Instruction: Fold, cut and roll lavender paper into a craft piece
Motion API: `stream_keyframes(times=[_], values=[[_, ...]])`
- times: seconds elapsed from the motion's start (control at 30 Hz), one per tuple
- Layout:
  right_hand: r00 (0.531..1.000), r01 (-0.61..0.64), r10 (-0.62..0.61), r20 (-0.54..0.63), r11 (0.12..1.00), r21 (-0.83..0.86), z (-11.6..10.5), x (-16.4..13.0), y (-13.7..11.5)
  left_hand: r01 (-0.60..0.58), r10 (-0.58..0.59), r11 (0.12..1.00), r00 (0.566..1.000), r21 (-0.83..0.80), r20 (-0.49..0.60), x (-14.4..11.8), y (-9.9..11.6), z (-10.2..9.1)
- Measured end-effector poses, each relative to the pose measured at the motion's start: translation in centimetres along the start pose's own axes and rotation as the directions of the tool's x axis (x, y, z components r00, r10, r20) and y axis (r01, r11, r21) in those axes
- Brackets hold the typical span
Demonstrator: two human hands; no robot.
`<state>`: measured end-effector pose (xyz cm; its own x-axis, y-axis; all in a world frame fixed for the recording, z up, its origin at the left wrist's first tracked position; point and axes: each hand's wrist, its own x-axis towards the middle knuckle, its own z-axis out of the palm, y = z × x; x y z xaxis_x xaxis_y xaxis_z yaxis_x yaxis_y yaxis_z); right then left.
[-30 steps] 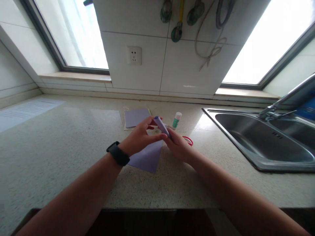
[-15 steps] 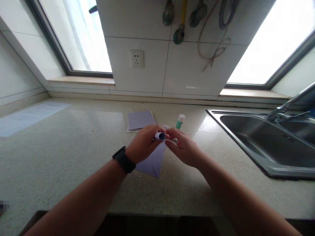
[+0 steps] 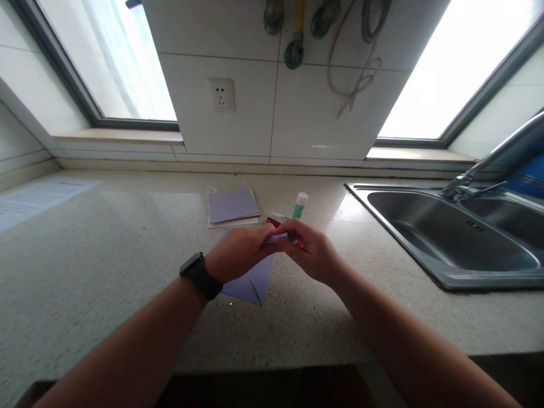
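Your left hand (image 3: 240,251) and right hand (image 3: 308,249) meet over the speckled beige stone countertop (image 3: 106,255), just in front of the small green-and-white glue stick (image 3: 299,205). Between them you hold a pale lilac sheet of paper (image 3: 251,281), its upper edge rolled into a narrow tube; only a short bit of the roll shows between the fingertips. Fingers of both hands are curled together and pinched on that rolled edge, thumbs on the near side. The loose remainder of the sheet hangs down as a pointed flap below your left hand; whether its tip touches the countertop cannot be told. A black band (image 3: 199,275) sits on your left wrist.

Left of the glue stick lies a flat stack of lilac square paper (image 3: 232,205) with a yellowish sheet beneath it. Just beside the glue stick, partly hidden behind your fingers, is a small red-and-white object (image 3: 277,218); its kind is unclear. Well to the right of the glue stick is the stainless steel sink (image 3: 446,238) with its metal tap (image 3: 488,164). On the tiled wall behind the glue stick sits a white socket (image 3: 221,94).
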<state>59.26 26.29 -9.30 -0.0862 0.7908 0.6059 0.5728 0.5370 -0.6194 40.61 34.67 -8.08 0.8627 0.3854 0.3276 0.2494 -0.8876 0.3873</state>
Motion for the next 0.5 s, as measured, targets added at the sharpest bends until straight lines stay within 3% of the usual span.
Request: stream_keyframes(times=[0.1,0.2,0.3,0.4,0.5], values=[[0.994,-0.1,0.102,-0.031,0.993,0.068,0.1,-0.2,0.9,0.009,-0.009,1.0,1.0,0.027,0.023,0.0,-0.2,-0.2],[0.989,-0.145,0.145,-0.024,0.989,0.001,-0.4,-0.3,1.4,0.021,-0.022,1.0,0.998,0.018,0.053,0.0,-0.5,-0.4],[0.995,-0.032,0.046,0.091,0.988,-0.151,-1.1,-0.1,1.2,0.049,-0.046,0.998,0.994,-0.025,0.103,0.0,-0.8,-0.4],[0.977,0.082,-0.05,0.205,0.986,-0.148,-1.6,0.1,1.1,0.074,-0.063,0.994,0.988,-0.075,0.145,-0.2,-0.9,-0.4],[0.976,0.079,-0.051,0.213,0.989,-0.126,-1.9,0.1,1.1,0.064,-0.047,0.994,0.983,-0.091,0.178,-0.3,-0.8,-0.5]])
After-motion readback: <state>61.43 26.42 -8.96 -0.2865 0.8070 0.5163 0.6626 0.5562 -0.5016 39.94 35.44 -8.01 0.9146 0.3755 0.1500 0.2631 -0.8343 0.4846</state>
